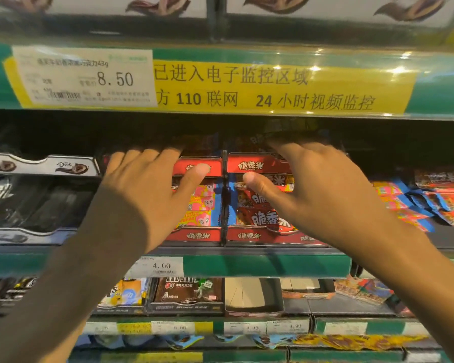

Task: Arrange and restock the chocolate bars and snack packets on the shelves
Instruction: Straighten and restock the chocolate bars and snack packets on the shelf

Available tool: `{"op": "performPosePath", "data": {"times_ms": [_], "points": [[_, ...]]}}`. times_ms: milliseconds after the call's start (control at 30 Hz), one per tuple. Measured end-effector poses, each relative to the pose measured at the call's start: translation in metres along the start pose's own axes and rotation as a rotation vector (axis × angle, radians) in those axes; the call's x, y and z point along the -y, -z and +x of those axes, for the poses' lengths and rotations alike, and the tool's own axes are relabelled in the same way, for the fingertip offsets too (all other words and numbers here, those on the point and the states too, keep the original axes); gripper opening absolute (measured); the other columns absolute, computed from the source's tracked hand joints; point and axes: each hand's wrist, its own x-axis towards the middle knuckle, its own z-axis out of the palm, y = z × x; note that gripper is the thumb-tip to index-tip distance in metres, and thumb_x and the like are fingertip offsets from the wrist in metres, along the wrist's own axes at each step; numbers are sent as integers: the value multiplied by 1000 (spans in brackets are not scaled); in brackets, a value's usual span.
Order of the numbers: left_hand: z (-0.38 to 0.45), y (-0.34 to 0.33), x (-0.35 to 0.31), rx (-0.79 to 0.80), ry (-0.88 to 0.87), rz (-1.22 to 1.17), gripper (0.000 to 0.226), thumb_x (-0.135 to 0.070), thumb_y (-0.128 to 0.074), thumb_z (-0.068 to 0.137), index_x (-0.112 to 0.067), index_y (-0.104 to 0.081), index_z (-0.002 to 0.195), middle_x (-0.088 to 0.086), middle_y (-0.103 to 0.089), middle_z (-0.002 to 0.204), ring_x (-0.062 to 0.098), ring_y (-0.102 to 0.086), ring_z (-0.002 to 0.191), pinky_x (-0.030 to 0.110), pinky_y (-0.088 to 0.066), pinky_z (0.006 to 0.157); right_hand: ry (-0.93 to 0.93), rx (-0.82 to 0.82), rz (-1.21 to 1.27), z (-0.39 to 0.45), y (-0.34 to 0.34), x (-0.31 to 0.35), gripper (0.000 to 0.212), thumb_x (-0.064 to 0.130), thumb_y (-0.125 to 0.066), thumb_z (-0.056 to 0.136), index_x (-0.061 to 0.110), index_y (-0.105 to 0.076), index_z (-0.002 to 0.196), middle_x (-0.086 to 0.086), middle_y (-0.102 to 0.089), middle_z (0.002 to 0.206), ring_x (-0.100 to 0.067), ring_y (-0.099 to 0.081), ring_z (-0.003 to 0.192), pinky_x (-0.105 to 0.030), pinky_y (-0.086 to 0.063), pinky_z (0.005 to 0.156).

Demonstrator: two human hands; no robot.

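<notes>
On the middle shelf, both hands, left (152, 176) and right (312, 179), rest spread-fingered over the red snack boxes (257, 166).

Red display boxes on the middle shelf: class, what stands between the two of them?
In the head view, a black upright divider separates the left red box from the right red box.

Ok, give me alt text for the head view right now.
Two bare hands, left hand and right hand, reach with spread fingers over two red display boxes of snack packets on a middle shelf. Loose packets lie to the right.
</notes>
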Motion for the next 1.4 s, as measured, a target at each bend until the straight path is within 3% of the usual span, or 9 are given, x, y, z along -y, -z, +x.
{"op": "performPosePath", "data": {"times_ms": [133, 233, 467, 633, 800, 1000, 1167, 1400], "points": [[-22, -2, -15, -222, -116, -179, 47, -50, -39, 97, -16, -62, 119, 4, -61, 110, 25, -51, 107, 35, -31, 97, 68, -124, 145, -26, 4, -12, 39, 45, -55, 96, 17, -62, 122, -1, -65, 112, -22, -57, 104, -35, -44, 85], [-41, 2, -46, -288, -185, -326, 33, -41, -46, 96, -18, -67, 105, -1, -63, 106, 24, -55, 102, 38, -38, 91, 53, -154, 203, -52, 11, -30, 27, 36, -58, 92, 18, -63, 112, 2, -64, 103, -20, -55, 96, -34, -43, 78], [-52, -11, -150, -142, -297, -448, 17, -39, -51, 90, -27, -63, 94, -8, -60, 96, 17, -53, 94, 30, -37, 87, -98, -79, 201, -105, 26, -97, 25, 37, -59, 88, 19, -64, 105, 1, -66, 98, -25, -62, 94, -42, -50, 78], [-37, -38, -217, -26, -416, -499, 11, -33, -57, 87, -29, -63, 95, -10, -62, 93, 16, -58, 89, 38, -49, 82, -261, -30, 135, -130, 39, -168, 26, 39, -63, 88, 22, -65, 108, 4, -69, 103, -21, -62, 97, -38, -51, 79], [-13, -69, -268, 109, -393, -361, 24, -35, -57, 91, -30, -62, 114, -8, -60, 115, 18, -53, 113, 36, -38, 97, -371, 36, 112, -147, 37, -234, 24, 38, -64, 88, 25, -63, 109, 6, -68, 108, -21, -61, 103, -39, -52, 80], [2, -97, -291, 210, -372, -173, 41, -44, -43, 99, -27, -50, 135, -2, -49, 130, 21, -40, 124, 38, -33, 103, -387, 167, 34, -144, 29, -301, 32, 33, -64, 91, 22, -59, 121, -4, -62, 119, -30, -57, 110, -42, -49, 82], [4, -106, -293, 182, -352, -231, 35, -37, -59, 94, -18, -63, 123, 3, -57, 116, 27, -48, 112, 41, -39, 96, -331, 261, -18, -135, 18, -336, 46, 37, -60, 94, 24, -50, 137, -2, -54, 136, -29, -51, 124, -43, -41, 96], [7, -105, -300, 256, -269, -428, 24, -26, -65, 91, -23, -58, 114, -4, -57, 115, 20, -45, 111, 36, -38, 97, -286, 325, -3, -135, 16, -347, 44, 40, -60, 94, 28, -52, 136, 1, -50, 137, -24, -45, 129, -45, -34, 104]]}}
